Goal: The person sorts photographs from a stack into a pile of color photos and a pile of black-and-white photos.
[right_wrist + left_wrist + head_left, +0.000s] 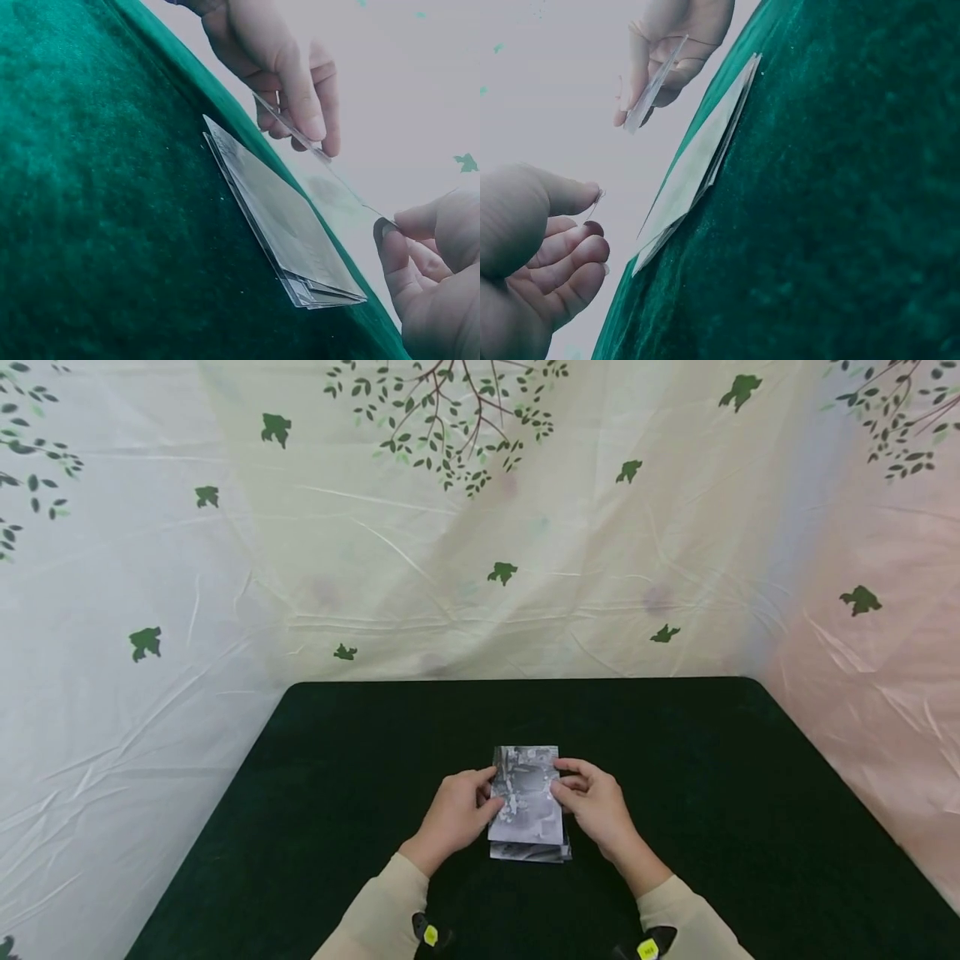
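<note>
A black-and-white picture card [525, 789] is held between my two hands, raised over a small stack of similar cards [517, 853]. My left hand [453, 814] pinches its left edge, thumb on the printed face and fingers behind. On the opposite edge, my right hand [600, 806] grips with thumb and fingertips. From the left wrist the held card [654, 88] appears almost edge-on, tilted above the table. The right wrist view shows the stack [262, 199] lying on the cloth, its cards slightly fanned; the raised card hides most of it from the head.
Dark green velvety cloth [337, 760] covers the table, which has rounded far corners. Behind it hangs a pale curtain [420, 568] printed with leaves and branches. Dark straps with yellow labels circle both sleeved wrists.
</note>
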`<action>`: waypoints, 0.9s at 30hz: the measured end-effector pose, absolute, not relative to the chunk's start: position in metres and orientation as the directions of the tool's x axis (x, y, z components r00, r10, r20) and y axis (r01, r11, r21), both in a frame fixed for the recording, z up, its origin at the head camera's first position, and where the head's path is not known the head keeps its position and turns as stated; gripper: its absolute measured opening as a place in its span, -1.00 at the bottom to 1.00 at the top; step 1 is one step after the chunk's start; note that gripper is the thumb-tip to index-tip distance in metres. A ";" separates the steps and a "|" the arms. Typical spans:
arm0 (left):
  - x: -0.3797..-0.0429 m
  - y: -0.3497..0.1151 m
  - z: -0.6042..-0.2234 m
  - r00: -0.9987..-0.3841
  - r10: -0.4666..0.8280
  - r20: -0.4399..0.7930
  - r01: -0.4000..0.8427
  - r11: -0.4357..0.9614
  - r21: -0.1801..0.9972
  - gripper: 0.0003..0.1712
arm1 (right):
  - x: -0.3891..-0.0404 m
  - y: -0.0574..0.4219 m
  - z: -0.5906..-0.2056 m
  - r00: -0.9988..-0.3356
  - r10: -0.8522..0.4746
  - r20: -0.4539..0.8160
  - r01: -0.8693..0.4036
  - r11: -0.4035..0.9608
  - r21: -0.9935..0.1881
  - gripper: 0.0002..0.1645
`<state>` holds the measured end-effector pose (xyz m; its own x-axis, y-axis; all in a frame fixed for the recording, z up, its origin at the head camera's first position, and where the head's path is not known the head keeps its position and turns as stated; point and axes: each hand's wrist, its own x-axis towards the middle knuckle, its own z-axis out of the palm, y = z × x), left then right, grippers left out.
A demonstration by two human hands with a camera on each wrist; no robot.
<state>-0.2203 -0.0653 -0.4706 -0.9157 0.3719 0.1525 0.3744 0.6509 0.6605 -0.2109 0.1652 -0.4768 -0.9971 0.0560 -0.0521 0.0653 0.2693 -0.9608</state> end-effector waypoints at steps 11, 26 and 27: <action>-0.218 -0.065 -0.467 -0.939 0.313 0.142 0.319 0.642 0.697 -0.43 | -0.207 0.160 -0.475 -0.995 0.092 -0.043 0.066 0.268 -0.961 -0.56; -0.219 -0.102 -0.456 -0.951 0.299 0.078 0.265 0.660 0.703 -0.43 | -0.206 0.134 -0.461 -0.997 -0.064 -0.049 0.017 0.417 -0.909 -0.40; -0.219 -0.106 -0.456 -0.953 0.295 0.069 0.255 0.658 0.708 -0.43 | -0.206 0.131 -0.460 -0.996 -0.076 -0.054 0.017 0.428 -0.903 -0.39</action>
